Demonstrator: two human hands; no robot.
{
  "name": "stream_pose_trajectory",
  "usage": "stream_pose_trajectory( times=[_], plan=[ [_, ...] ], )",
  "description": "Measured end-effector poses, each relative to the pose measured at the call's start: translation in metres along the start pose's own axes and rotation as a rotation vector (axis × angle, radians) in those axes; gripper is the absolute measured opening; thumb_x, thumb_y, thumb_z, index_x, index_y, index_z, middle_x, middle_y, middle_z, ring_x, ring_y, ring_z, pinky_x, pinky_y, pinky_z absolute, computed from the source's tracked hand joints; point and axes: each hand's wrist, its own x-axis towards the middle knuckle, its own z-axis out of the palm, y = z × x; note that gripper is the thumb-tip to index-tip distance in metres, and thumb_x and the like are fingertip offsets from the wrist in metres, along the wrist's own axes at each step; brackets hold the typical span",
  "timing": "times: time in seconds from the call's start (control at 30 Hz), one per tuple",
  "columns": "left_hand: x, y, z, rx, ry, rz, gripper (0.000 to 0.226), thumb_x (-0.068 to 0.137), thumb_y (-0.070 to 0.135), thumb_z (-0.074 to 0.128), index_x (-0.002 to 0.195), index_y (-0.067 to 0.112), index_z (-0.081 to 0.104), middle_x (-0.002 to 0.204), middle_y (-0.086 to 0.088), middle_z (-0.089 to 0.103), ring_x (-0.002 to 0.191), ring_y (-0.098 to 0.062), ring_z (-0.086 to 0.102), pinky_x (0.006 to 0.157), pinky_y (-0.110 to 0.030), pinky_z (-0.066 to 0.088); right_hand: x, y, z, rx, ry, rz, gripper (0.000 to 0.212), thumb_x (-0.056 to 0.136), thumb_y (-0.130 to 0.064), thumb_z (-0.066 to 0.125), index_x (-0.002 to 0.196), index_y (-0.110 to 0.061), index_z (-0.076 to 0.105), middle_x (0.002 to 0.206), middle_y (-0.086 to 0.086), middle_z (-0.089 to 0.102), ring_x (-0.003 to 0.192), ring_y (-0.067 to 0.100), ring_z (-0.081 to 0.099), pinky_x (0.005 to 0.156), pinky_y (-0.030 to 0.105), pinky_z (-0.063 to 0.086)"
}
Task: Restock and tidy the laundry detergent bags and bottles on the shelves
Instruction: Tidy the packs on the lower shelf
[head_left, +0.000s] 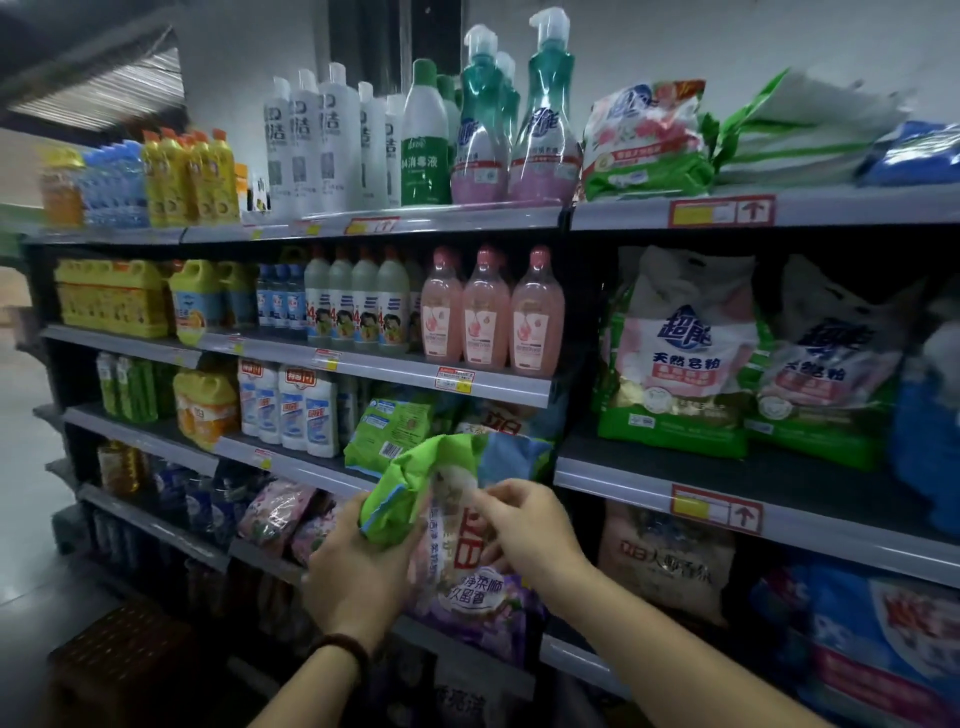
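From my end, the job looks partway through. The left hand (358, 566) has its fingers (382, 530) curled round the crumpled green end of a detergent bag (415, 478), and the right hand (524, 525) pinches the pale film of the pack between thumb and forefinger. The purple-and-white printed bag (467, 587) hangs below that grip. I cannot tell whether it is the same pack as the green end or a second one behind it. Either way, it is held in the air in front of the lower shelves and is not yet set down.

The bottles seem done. The pink bottles (488, 322) on the second shelf stand upright in a row facing out, and the pump bottles (545, 119) on top stand upright too. The bags still need work, I'd say. The green bags on the third shelf (387, 431) lean and overlap just behind the held pack. The top-shelf bags (644, 140) in the right bay lie in a slumped pile. The large green-and-pink bags (680, 364) sit upright but far back, with bare shelf (779, 478) in front of them. The far right is too blurred for me to judge.
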Motion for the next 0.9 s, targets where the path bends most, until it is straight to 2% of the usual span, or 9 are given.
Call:
stream_pose_trajectory(
  times=[0.07, 0.2, 0.37, 0.5, 0.63, 0.73, 0.8, 0.83, 0.9],
  plan=[
    [-0.009, -0.002, -0.010, -0.102, 0.004, -0.123, 0.054, 0.067, 0.064, 0.088, 0.110, 0.036, 0.069, 0.092, 0.001, 0.076, 0.091, -0.036, 0.073, 0.072, -0.034, 0.045, -0.012, 0.026, -0.001, -0.062, 0.108, 0.071, 0.030, 0.082, -0.049, 0.080, 0.090, -0.023, 0.069, 0.084, 0.001, 0.078, 0.074, 0.021, 0.075, 0.077, 0.050, 0.064],
    [-0.024, -0.010, -0.013, -0.499, -0.012, -0.334, 0.046, 0.062, 0.051, 0.097, 0.096, 0.028, 0.076, 0.081, 0.008, 0.079, 0.082, -0.026, 0.077, 0.079, -0.042, 0.062, -0.035, 0.068, 0.006, 0.149, 0.227, 0.258, 0.055, 0.068, -0.057, 0.086, 0.100, -0.024, 0.055, 0.099, 0.003, 0.075, 0.087, 0.024, 0.076, 0.084, 0.053, 0.064],
    [-0.040, -0.006, -0.005, -0.889, -0.079, -0.596, 0.039, 0.070, 0.025, 0.098, 0.102, 0.012, 0.079, 0.101, -0.006, 0.082, 0.093, -0.027, 0.079, 0.092, -0.056, 0.062, -0.050, 0.081, 0.035, 0.702, 0.022, 0.348, 0.058, 0.079, -0.044, 0.090, 0.125, -0.022, 0.062, 0.114, 0.010, 0.080, 0.098, 0.038, 0.079, 0.078, 0.051, 0.065],
    [-0.050, -0.018, -0.001, -1.054, -0.305, -0.748, 0.070, 0.063, 0.051, 0.095, 0.115, 0.007, 0.078, 0.108, -0.016, 0.081, 0.100, -0.039, 0.078, 0.094, -0.066, 0.058, -0.049, 0.078, 0.046, 0.963, 0.027, 0.226, 0.044, 0.088, -0.022, 0.082, 0.128, -0.025, 0.064, 0.120, 0.016, 0.078, 0.108, 0.045, 0.075, 0.093, 0.072, 0.056],
    [-0.044, -0.040, 0.003, -0.958, -0.542, -0.824, 0.073, 0.078, 0.066, 0.078, 0.119, 0.006, 0.075, 0.110, -0.024, 0.079, 0.101, -0.044, 0.077, 0.096, -0.066, 0.057, -0.033, 0.080, 0.048, 0.964, 0.067, 0.218, 0.043, 0.089, -0.007, 0.078, 0.128, -0.020, 0.065, 0.118, 0.015, 0.079, 0.108, 0.043, 0.076, 0.096, 0.072, 0.055],
    [-0.042, -0.046, 0.012, -0.769, -0.357, -0.761, 0.079, 0.076, 0.049, 0.088, 0.131, 0.001, 0.058, 0.124, -0.022, 0.072, 0.112, -0.038, 0.071, 0.102, -0.054, 0.056, -0.013, 0.089, 0.055, 0.927, 0.092, 0.293, 0.043, 0.089, -0.005, 0.078, 0.129, -0.013, 0.066, 0.113, 0.019, 0.079, 0.102, 0.045, 0.077, 0.091, 0.071, 0.057],
    [-0.044, -0.041, 0.013, -0.536, -0.120, -0.638, 0.100, 0.074, 0.036, 0.094, 0.146, 0.006, 0.032, 0.150, -0.026, 0.041, 0.131, -0.040, 0.051, 0.112, -0.044, 0.043, 0.000, 0.094, 0.058, 0.892, 0.077, 0.342, 0.044, 0.088, -0.006, 0.080, 0.129, -0.009, 0.067, 0.110, 0.023, 0.079, 0.098, 0.046, 0.077, 0.088, 0.069, 0.059],
    [-0.044, -0.038, 0.014, -0.444, -0.013, -0.494, 0.104, 0.075, 0.034, 0.094, 0.150, 0.007, 0.028, 0.152, -0.027, 0.033, 0.134, -0.042, 0.044, 0.112, -0.041, 0.037, 0.007, 0.096, 0.059, 0.884, 0.061, 0.371, 0.041, 0.087, -0.007, 0.081, 0.127, -0.006, 0.069, 0.108, 0.024, 0.079, 0.096, 0.046, 0.078, 0.087, 0.067, 0.060],
    [-0.041, -0.052, 0.026, -0.168, 0.025, -0.060, 0.102, 0.074, 0.062, 0.081, 0.154, 0.018, 0.036, 0.155, -0.023, 0.031, 0.140, -0.044, 0.038, 0.116, -0.049, 0.036, 0.021, 0.099, 0.062, 0.871, 0.015, 0.438, 0.032, 0.089, -0.012, 0.080, 0.119, -0.003, 0.073, 0.104, 0.025, 0.079, 0.090, 0.045, 0.078, 0.084, 0.060, 0.062]
  ],
)
